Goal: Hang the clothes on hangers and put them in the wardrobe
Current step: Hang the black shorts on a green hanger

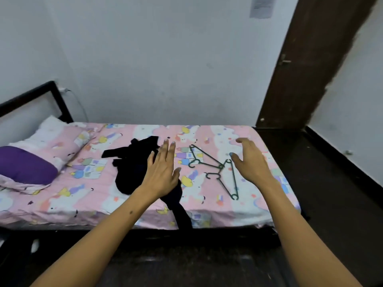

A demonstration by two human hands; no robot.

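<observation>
A heap of black clothes (132, 172) lies in the middle of the bed (62, 204), with one end trailing over the front edge. Two dark green hangers (215, 168) lie crossed on the pink patterned sheet to the right of the heap. My left hand (162, 170) hovers flat, fingers straight, over the right side of the black clothes and holds nothing. My right hand (251, 160) is spread with loosely bent fingers above the sheet, just right of the hangers, also holding nothing. No wardrobe is in view.
A pillow (51, 133) and a purple cushion (27, 164) lie at the bed's left end by the black headboard (31, 94). A dark brown door (306, 65) stands at the back right. Dark floor runs along the bed's right and front sides.
</observation>
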